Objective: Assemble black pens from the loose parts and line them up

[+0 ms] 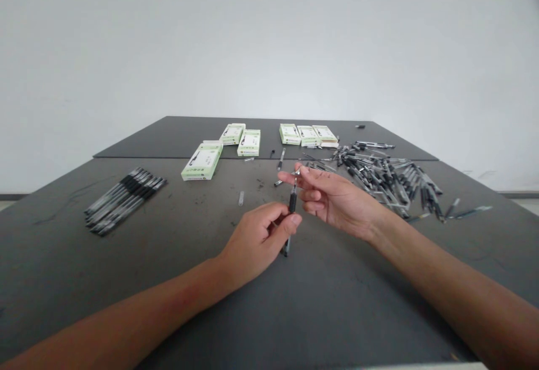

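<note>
My left hand (pixel 261 232) is closed around a gel pen (pixel 292 201), which stands nearly upright with its black grip and bare tip above my fingers. Its clear lower barrel shows under my hand. Just beyond the tip, my right hand (pixel 326 193) pinches a small pale piece (pixel 297 172) between thumb and forefinger; it is too small to name for certain. The other fingers of that hand are curled. On the table to the left lies a neat row of capped pens (pixel 126 199). A large loose heap of pens and parts (pixel 374 173) spreads on the right.
Several white and green pen boxes stand farther back, among them an open-flapped box (pixel 202 161) at left and another box (pixel 289 134) near the middle. A clear strip (pixel 241 198) and dark specks lie on the grey table (pixel 337 302). A pale wall rises behind.
</note>
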Demonstrator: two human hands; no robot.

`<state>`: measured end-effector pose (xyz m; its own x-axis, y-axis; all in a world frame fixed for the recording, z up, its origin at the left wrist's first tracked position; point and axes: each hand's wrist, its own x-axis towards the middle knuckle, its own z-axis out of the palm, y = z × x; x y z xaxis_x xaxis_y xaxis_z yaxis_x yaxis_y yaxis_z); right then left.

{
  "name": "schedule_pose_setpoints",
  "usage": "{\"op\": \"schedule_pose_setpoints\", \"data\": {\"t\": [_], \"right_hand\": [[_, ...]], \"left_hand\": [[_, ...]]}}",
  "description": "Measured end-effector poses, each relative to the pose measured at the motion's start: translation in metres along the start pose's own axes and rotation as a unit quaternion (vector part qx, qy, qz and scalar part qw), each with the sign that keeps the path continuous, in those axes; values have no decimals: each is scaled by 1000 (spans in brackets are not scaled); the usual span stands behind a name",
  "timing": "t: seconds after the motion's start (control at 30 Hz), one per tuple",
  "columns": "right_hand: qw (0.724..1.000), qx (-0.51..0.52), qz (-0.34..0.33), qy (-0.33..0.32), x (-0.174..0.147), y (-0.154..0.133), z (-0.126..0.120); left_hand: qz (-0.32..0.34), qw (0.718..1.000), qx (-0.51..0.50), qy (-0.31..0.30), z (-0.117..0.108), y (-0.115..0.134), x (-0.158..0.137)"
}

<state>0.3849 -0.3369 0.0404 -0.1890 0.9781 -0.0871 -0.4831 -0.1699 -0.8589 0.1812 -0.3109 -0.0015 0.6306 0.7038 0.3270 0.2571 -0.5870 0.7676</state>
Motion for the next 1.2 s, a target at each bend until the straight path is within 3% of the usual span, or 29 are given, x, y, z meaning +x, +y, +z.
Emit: {"op": "schedule_pose_setpoints", "data": {"t": [0.4,0.9,1.2], "right_hand": [[999,-39,-13,-35,-1,1,-1],[998,-57,-37,-21,-2,-2,2],[973,-211,-83,-33,-3,-3,-3]], "left_hand": [[-3,1000,4,-4,0,1,0],[1,1000,8,-6,-1,1,0],[7,1000,-3,-3,-3,4,1]]}}
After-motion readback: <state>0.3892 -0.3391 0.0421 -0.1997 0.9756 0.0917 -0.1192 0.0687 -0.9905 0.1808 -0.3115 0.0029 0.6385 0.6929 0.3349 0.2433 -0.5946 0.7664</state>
